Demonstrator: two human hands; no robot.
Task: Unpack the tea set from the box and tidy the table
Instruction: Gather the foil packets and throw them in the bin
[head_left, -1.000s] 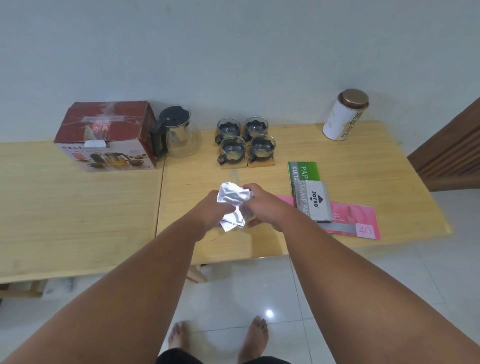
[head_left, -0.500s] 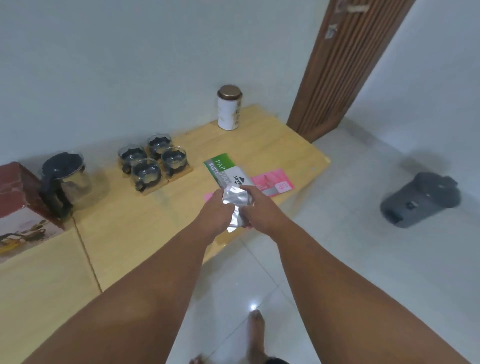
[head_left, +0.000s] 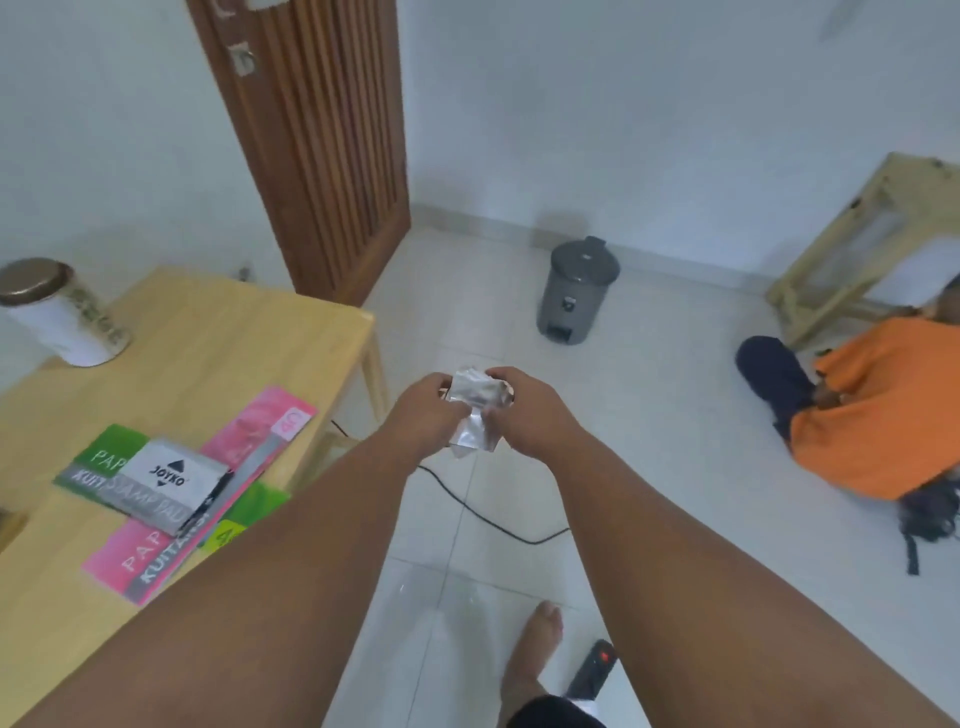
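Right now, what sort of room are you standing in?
Probably a plain room in a home: white tiled floor, a slatted wooden door, a grey pedal bin by the wall, a light wooden table.

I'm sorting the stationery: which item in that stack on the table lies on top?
The grey-and-white JOYKO stamp pad box; it rests across both the green booklet and the pink booklet.

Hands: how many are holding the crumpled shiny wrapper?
2. The left hand grips the shiny wrapper from its left side, and the right hand grips it from its right side, both held out over the floor. None are hidden.
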